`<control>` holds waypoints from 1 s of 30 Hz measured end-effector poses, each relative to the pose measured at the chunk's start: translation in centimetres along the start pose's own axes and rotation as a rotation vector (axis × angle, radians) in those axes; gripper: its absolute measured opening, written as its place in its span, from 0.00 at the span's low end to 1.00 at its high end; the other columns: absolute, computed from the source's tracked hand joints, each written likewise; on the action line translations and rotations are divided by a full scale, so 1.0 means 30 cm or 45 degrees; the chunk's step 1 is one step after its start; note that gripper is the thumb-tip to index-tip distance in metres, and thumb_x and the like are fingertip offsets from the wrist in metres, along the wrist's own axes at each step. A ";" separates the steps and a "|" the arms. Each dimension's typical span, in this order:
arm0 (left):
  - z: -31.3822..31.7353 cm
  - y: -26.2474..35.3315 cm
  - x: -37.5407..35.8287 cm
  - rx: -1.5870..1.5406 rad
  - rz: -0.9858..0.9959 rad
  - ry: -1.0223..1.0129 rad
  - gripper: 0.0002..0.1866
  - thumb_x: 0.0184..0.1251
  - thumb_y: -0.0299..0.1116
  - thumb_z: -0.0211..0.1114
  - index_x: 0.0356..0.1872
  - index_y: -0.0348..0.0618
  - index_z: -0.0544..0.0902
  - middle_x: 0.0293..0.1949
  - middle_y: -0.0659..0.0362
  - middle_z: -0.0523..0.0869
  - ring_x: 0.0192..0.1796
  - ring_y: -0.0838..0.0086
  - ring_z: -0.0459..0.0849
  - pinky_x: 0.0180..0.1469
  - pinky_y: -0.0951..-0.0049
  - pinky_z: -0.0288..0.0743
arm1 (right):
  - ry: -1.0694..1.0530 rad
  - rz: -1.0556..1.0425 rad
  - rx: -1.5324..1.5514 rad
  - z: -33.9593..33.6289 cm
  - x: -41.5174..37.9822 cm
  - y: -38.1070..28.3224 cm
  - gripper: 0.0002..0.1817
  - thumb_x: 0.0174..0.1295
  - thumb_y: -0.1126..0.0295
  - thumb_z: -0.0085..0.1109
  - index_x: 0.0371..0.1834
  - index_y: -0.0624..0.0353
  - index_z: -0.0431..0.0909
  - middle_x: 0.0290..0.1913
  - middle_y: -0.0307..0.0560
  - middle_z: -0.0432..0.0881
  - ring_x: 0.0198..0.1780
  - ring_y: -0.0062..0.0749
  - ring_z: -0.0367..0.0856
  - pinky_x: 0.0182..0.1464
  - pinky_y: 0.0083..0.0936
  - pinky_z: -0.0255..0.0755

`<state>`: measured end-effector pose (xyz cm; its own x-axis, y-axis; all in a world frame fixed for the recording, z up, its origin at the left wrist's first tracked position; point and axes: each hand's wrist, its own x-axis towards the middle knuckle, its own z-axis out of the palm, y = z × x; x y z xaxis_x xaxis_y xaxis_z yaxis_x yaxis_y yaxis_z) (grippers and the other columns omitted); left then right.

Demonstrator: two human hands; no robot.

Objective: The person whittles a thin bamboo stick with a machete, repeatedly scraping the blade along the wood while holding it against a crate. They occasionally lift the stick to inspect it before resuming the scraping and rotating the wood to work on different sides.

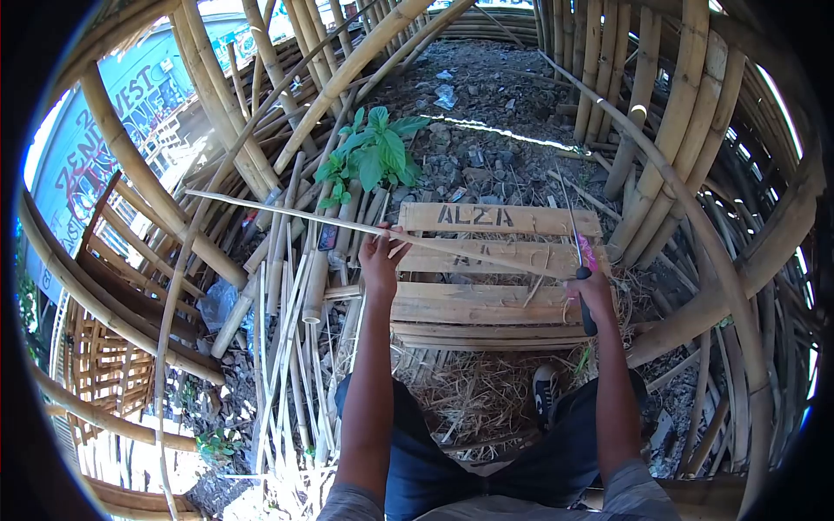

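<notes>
A long, pale bamboo strip [291, 214] slants across in front of me, its thin end off to the left. My left hand [380, 260] is closed on it near the middle, fingers pinching it from below. My right hand [591, 293] grips the dark handle of a long knife [574, 221], whose narrow blade points up and away. The strip's right end meets the right hand at the knife. A bright pink patch [587, 253] shows beside the blade. Under both hands stands a low slatted wooden crate [486, 302] with "ALZA" stencilled on its far slat.
Thin split strips [291, 365] lie in a bundle at my left, near a phone-like object [327, 236]. Shavings [478, 391] cover the ground between my legs. A leafy plant [373, 152] grows beyond the crate. Thick bamboo poles [669, 130] rise at the right; a woven basket [109, 356] stands left.
</notes>
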<state>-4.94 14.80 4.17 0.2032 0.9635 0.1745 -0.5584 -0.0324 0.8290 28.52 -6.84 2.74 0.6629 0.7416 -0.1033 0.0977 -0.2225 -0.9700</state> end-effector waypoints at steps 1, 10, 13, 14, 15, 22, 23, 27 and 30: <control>0.006 0.020 -0.004 0.006 0.043 0.061 0.13 0.71 0.28 0.50 0.54 0.38 0.69 0.43 0.52 0.82 0.41 0.71 0.82 0.44 0.65 0.83 | -0.002 -0.006 -0.004 0.008 -0.014 -0.012 0.12 0.44 0.76 0.67 0.23 0.59 0.69 0.20 0.42 0.78 0.19 0.26 0.79 0.20 0.21 0.73; -0.010 0.145 -0.025 0.127 0.280 0.273 0.13 0.71 0.33 0.53 0.52 0.40 0.72 0.35 0.60 0.80 0.36 0.81 0.80 0.30 0.78 0.81 | -0.355 -0.052 -0.600 0.074 -0.072 -0.060 0.17 0.41 0.69 0.70 0.13 0.65 0.70 0.13 0.45 0.73 0.17 0.27 0.74 0.22 0.27 0.65; 0.001 0.205 -0.047 0.176 0.389 0.372 0.13 0.70 0.34 0.53 0.51 0.41 0.73 0.34 0.61 0.80 0.34 0.82 0.79 0.29 0.80 0.80 | -0.424 -0.021 -0.589 0.082 -0.068 -0.044 0.21 0.39 0.62 0.73 0.14 0.64 0.69 0.15 0.43 0.73 0.18 0.28 0.71 0.25 0.29 0.63; 0.006 0.227 -0.055 0.146 0.416 0.371 0.12 0.70 0.34 0.55 0.50 0.40 0.74 0.34 0.61 0.80 0.34 0.83 0.79 0.28 0.80 0.81 | -0.453 0.001 -0.520 0.087 -0.069 -0.042 0.21 0.39 0.62 0.74 0.15 0.63 0.69 0.17 0.43 0.72 0.19 0.28 0.70 0.25 0.29 0.63; 0.004 0.240 -0.057 0.126 0.452 0.355 0.12 0.70 0.34 0.55 0.50 0.40 0.74 0.35 0.61 0.80 0.34 0.82 0.79 0.28 0.80 0.81 | -0.451 0.006 -0.512 0.090 -0.079 -0.056 0.21 0.39 0.62 0.74 0.15 0.63 0.69 0.17 0.43 0.72 0.19 0.28 0.70 0.25 0.29 0.63; -0.037 0.267 -0.054 0.037 0.467 0.317 0.12 0.71 0.32 0.53 0.51 0.39 0.73 0.36 0.61 0.79 0.34 0.82 0.79 0.28 0.78 0.83 | -0.441 0.054 -0.280 0.071 -0.127 -0.153 0.22 0.40 0.63 0.75 0.29 0.65 0.74 0.25 0.42 0.76 0.26 0.27 0.74 0.30 0.24 0.67; -0.039 0.266 -0.056 0.040 0.466 0.311 0.13 0.71 0.32 0.53 0.53 0.39 0.73 0.36 0.61 0.79 0.34 0.82 0.80 0.29 0.75 0.84 | -0.488 0.100 -0.190 0.063 -0.134 -0.175 0.20 0.42 0.65 0.74 0.31 0.66 0.74 0.26 0.42 0.77 0.27 0.27 0.75 0.30 0.23 0.69; -0.046 0.258 -0.052 0.015 0.463 0.314 0.14 0.71 0.33 0.53 0.53 0.38 0.72 0.36 0.61 0.79 0.34 0.81 0.80 0.31 0.74 0.84 | -0.521 0.211 0.017 0.049 -0.155 -0.227 0.15 0.46 0.72 0.71 0.33 0.66 0.75 0.28 0.43 0.79 0.27 0.25 0.77 0.29 0.22 0.73; -0.049 0.252 -0.050 0.011 0.454 0.312 0.14 0.71 0.33 0.53 0.52 0.39 0.72 0.36 0.61 0.79 0.34 0.81 0.80 0.32 0.72 0.85 | -0.521 0.239 0.098 0.030 -0.115 -0.173 0.12 0.48 0.74 0.69 0.31 0.67 0.76 0.27 0.47 0.80 0.24 0.26 0.78 0.25 0.25 0.74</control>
<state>-10.65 13.51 9.39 -0.1985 0.9262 0.3204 -0.5521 -0.3758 0.7443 25.05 -7.67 7.92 0.3142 0.8855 -0.3422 -0.0619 -0.3406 -0.9382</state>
